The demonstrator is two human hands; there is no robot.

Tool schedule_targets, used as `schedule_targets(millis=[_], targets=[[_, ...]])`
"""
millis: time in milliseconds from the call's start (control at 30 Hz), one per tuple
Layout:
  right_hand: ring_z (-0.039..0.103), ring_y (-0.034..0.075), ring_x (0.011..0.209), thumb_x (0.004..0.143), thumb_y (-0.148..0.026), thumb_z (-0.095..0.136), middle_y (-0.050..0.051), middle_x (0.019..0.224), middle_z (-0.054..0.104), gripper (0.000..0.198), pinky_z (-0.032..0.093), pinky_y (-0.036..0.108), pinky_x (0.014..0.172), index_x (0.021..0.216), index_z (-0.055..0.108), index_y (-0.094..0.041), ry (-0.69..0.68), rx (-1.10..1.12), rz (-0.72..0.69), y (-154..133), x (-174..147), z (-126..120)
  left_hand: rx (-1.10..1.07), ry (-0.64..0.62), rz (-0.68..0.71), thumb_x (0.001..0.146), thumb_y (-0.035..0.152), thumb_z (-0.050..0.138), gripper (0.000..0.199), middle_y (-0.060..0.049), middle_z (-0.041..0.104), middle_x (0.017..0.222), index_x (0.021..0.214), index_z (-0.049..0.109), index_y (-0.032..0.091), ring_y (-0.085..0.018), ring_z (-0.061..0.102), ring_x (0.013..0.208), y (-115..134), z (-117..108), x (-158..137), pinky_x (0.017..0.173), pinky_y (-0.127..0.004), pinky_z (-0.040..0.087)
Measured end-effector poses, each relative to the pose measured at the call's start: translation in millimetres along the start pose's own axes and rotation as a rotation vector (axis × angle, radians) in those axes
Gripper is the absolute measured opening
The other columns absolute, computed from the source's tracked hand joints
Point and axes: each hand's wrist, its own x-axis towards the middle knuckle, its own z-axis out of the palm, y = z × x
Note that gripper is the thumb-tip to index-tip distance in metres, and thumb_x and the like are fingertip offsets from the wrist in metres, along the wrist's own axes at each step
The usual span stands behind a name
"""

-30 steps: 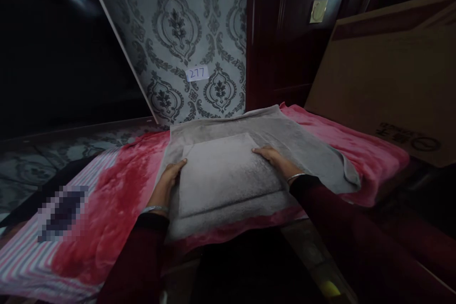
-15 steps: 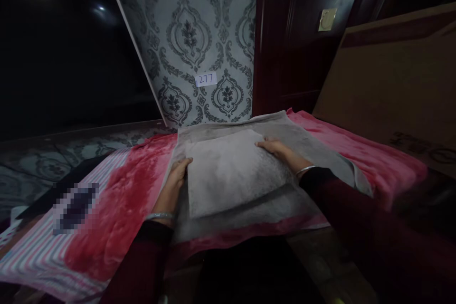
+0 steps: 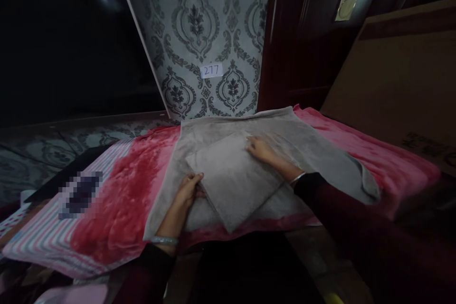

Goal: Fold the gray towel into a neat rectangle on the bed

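Note:
A folded light grey cloth (image 3: 235, 180) lies turned at an angle, one corner pointing toward me. Beneath it a larger grey cloth (image 3: 313, 152) is spread out, its right edge curled up. My left hand (image 3: 188, 190) pinches the folded cloth's left edge, thumb on top and fingers partly hidden under it. At the upper right edge, my right hand (image 3: 261, 149) has its fingers bent and closed on the folded cloth.
Under the grey cloths lies a red and pink plush blanket (image 3: 124, 199). Striped fabric (image 3: 46, 232) with a blurred dark object is at the left. A dark screen (image 3: 71, 47) stands back left, a cardboard box (image 3: 402, 66) at right, patterned wallpaper (image 3: 210, 23) behind.
The folded cloth has rotated, from lying roughly square to pointing a corner at me, and now rests lower. My left hand has moved right and nearer; the right hand has shifted slightly left.

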Motion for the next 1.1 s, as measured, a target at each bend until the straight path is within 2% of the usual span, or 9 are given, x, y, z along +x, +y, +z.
schedule_targets(millis=[100,167,233,500,600,767,867,967,1100], targets=[[0.03,0.028,0.151,0.103,-0.04,0.05,0.01,0.163,0.036,0.057,0.026,0.048,0.122,0.157,0.042,-0.024,-0.071,-0.044,-0.17,-27.2,-23.4,31.4,-0.001,0.008,-0.017,0.066,0.035,0.084,0.038,0.003,0.063,0.06,0.086,0.054,0.021,-0.016,0.06,0.045,1.5,-0.9,1.3,0.039,-0.028,0.049],[0.024,0.031,0.153,0.104,-0.046,0.045,0.007,0.166,0.03,0.057,0.022,0.057,0.121,0.158,0.038,-0.03,-0.123,-0.103,-0.274,-37.8,-37.0,47.2,-0.009,0.017,-0.014,0.065,0.035,0.085,0.04,0.004,0.063,0.061,0.086,0.054,0.021,-0.015,0.059,0.044,2.7,-0.5,0.3,0.038,-0.027,0.049],[0.021,0.033,0.154,0.106,-0.049,0.039,0.006,0.167,0.027,0.057,0.019,0.061,0.121,0.159,0.036,-0.03,-0.142,-0.15,-0.326,-41.2,-46.7,57.6,-0.017,0.023,-0.004,0.065,0.035,0.085,0.04,0.005,0.062,0.06,0.086,0.054,0.021,-0.014,0.057,0.042,2.5,0.7,-1.8,0.037,-0.026,0.047],[0.022,0.031,0.154,0.106,-0.044,0.038,0.008,0.166,0.028,0.055,0.022,0.057,0.121,0.158,0.039,-0.027,-0.156,-0.153,-0.322,-37.2,-48.7,60.3,-0.029,0.079,0.015,0.066,0.043,0.085,0.042,0.004,0.061,0.057,0.085,0.055,0.02,-0.015,0.057,0.043,-1.9,6.3,-0.8,0.034,-0.025,0.045],[0.024,0.03,0.153,0.105,-0.039,0.041,0.009,0.165,0.03,0.054,0.024,0.056,0.121,0.158,0.04,-0.026,-0.202,-0.114,-0.324,-34.2,-61.0,56.9,-0.024,0.102,0.021,0.066,0.044,0.085,0.042,0.004,0.06,0.056,0.084,0.056,0.019,-0.015,0.056,0.042,-4.4,6.0,4.4,0.033,-0.025,0.043],[0.023,0.026,0.154,0.104,-0.039,0.043,0.006,0.165,0.031,0.054,0.023,0.054,0.123,0.157,0.041,-0.03,-0.198,-0.012,-0.396,-8.6,-115.6,48.5,-0.049,0.061,0.053,0.066,0.041,0.086,0.046,0.002,0.064,0.063,0.095,0.059,0.017,-0.015,0.058,0.046,-5.9,4.5,2.7,0.036,-0.025,0.044],[0.024,0.028,0.153,0.102,-0.04,0.045,0.007,0.164,0.031,0.057,0.021,0.058,0.123,0.158,0.04,-0.029,-0.164,-0.026,-0.389,16.9,-149.0,42.7,-0.079,0.142,0.114,0.069,0.036,0.084,0.059,0.003,0.064,0.069,0.117,0.056,0.017,-0.015,0.06,0.052,-6.0,3.4,-4.6,0.037,-0.024,0.044],[0.025,0.029,0.153,0.099,-0.036,0.048,0.008,0.164,0.032,0.061,0.021,0.061,0.122,0.159,0.037,-0.031,-0.101,-0.065,-0.367,42.6,-168.0,38.4,-0.056,0.183,0.211,0.074,0.027,0.074,0.076,0.004,0.064,0.074,0.143,0.043,0.021,-0.017,0.063,0.064,-8.1,-1.6,-11.8,0.044,-0.023,0.048],[0.028,0.031,0.152,0.096,-0.03,0.046,0.007,0.163,0.035,0.061,0.028,0.06,0.119,0.157,0.041,-0.028,0.003,-0.127,-0.331,63.1,-169.1,38.7,0.221,-0.005,0.366,0.071,0.012,0.057,0.088,-0.001,0.068,0.092,0.155,0.034,0.027,-0.018,0.066,0.081,-13.1,-13.9,-15.7,0.069,-0.03,0.058]])
